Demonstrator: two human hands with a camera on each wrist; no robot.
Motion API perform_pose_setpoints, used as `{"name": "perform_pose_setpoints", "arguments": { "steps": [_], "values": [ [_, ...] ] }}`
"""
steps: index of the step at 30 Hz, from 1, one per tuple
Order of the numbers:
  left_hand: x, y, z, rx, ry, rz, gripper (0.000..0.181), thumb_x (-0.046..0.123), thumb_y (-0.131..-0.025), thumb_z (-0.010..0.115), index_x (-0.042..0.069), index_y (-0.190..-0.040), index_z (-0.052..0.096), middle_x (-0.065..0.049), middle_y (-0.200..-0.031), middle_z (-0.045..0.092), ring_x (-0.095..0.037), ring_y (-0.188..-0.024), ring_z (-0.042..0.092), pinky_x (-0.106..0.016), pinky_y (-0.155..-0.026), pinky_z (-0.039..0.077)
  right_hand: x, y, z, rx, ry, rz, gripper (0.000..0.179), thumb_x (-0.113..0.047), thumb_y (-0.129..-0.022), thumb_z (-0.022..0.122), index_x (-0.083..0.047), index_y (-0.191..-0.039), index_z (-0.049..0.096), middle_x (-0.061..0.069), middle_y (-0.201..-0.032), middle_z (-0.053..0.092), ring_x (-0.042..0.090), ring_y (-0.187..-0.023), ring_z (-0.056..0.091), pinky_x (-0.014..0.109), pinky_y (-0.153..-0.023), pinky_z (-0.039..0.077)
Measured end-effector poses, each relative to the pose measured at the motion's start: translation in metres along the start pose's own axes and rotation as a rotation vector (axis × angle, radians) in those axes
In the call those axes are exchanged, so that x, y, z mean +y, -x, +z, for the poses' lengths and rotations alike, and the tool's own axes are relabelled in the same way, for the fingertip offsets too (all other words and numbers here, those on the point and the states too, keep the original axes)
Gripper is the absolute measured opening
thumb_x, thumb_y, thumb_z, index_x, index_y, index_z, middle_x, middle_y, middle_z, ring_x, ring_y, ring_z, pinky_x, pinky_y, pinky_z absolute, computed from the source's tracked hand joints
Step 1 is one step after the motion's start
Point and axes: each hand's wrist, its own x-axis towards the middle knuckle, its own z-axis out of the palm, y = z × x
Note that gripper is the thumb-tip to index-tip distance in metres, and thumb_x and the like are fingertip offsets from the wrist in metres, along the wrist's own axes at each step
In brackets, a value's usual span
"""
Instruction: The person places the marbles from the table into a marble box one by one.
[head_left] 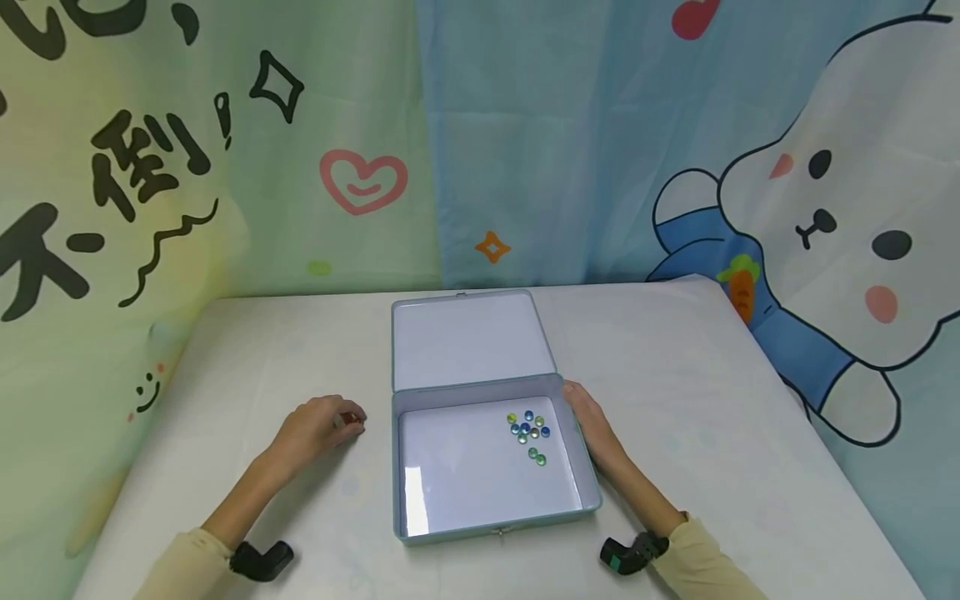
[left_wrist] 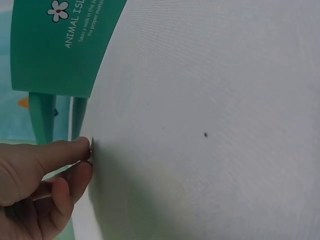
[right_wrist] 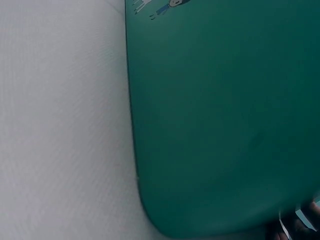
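Observation:
A shallow tin box [head_left: 450, 492] stands on the table with its hinged lid [head_left: 472, 342] folded back. Several glass marbles [head_left: 525, 428], blue, green and clear, lie inside towards the right. My right hand [head_left: 596, 429] rests along the box's right wall, its fingertips near the back corner by the hinge. In the right wrist view the tin's green outer side [right_wrist: 215, 115] covers most of the picture; only a dark bit of the hand shows. My left hand [head_left: 318, 429] hovers left of the box, fingers loosely curled. Nothing shows between its thumb and fingers [left_wrist: 72, 175] in the left wrist view.
A white cloth covers the table [head_left: 300, 350]. Behind it hangs a printed curtain [head_left: 525, 142] with a cartoon animal on the right. Printed lettering marks the green tin side [left_wrist: 60, 60] in the left wrist view.

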Motion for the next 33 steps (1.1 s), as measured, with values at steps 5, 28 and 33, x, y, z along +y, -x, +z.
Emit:
{"name": "perform_pose_setpoints", "arguments": {
  "steps": [5, 28, 33],
  "values": [
    [0.002, 0.000, -0.003, -0.005, 0.002, -0.006, 0.009, 0.010, -0.084, 0.073, 0.010, -0.092, 0.075, 0.003, -0.080, 0.070, -0.009, -0.073, 0.060, -0.025, -0.064, 0.046, 0.002, -0.002, 0.000, 0.004, 0.008, 0.006, 0.059, -0.046, -0.104, 0.028, -0.007, -0.147, 0.034, 0.021, -0.147, 0.042, 0.037, -0.139, 0.037, 0.054, -0.117, 0.026],
    [0.084, -0.025, -0.059, -0.143, 0.303, 0.213, 0.017, 0.011, -0.088, 0.069, 0.015, -0.105, 0.072, 0.000, -0.096, 0.071, -0.007, -0.060, 0.060, -0.024, -0.049, 0.051, 0.004, -0.002, -0.004, 0.005, 0.031, -0.003, 0.059, -0.046, -0.104, 0.026, -0.005, -0.147, 0.035, 0.023, -0.144, 0.045, 0.037, -0.136, 0.040, 0.054, -0.116, 0.027],
    [0.127, -0.056, -0.051, -0.283, 0.168, 0.360, 0.014, 0.009, -0.088, 0.069, 0.012, -0.102, 0.072, 0.000, -0.092, 0.073, -0.006, -0.061, 0.060, -0.018, -0.053, 0.051, 0.004, -0.002, -0.002, 0.010, 0.033, 0.008, 0.059, -0.046, -0.104, 0.026, -0.006, -0.146, 0.036, 0.021, -0.144, 0.045, 0.036, -0.137, 0.040, 0.054, -0.116, 0.028]
  ]
}}
